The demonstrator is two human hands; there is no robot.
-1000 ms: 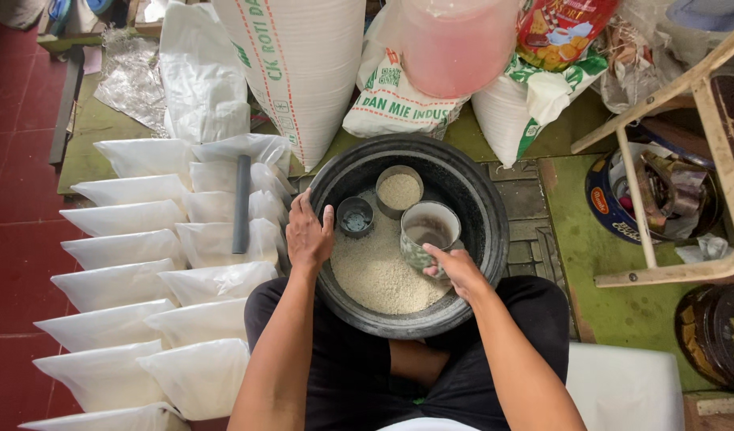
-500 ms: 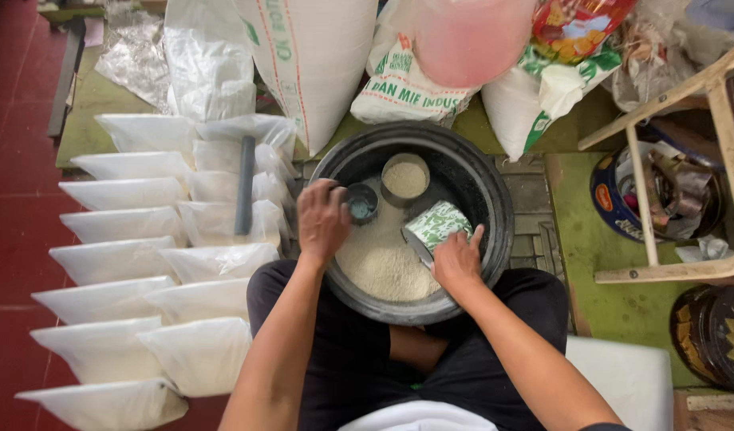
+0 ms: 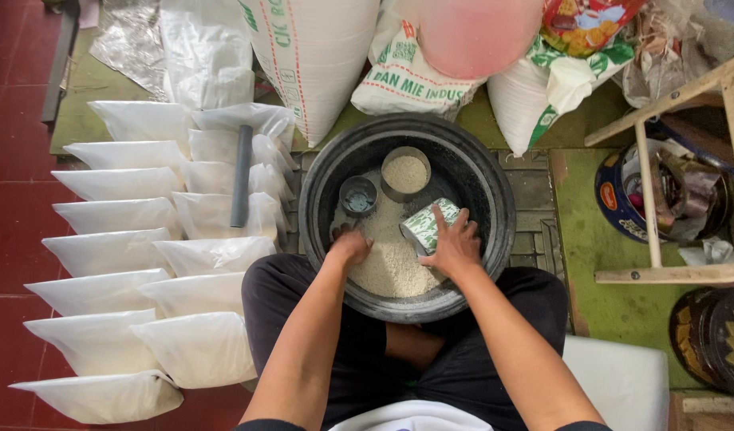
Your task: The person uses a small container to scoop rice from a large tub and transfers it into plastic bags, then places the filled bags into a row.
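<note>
Scooping position: my right hand grips the small green-and-white patterned metal can, which lies tilted in the heap of white rice grains inside the round black basin. Fingers wrap over the can's side, thumb beneath, I judge. The can looks stiff, light when empty, heavier filled; its smooth wall may slip, so a hold round the middle suits. My left hand is curled loosely, knuckles down in the rice, grasping nothing that I can see. Filled clear plastic bags lie on the floor to the left.
</note>
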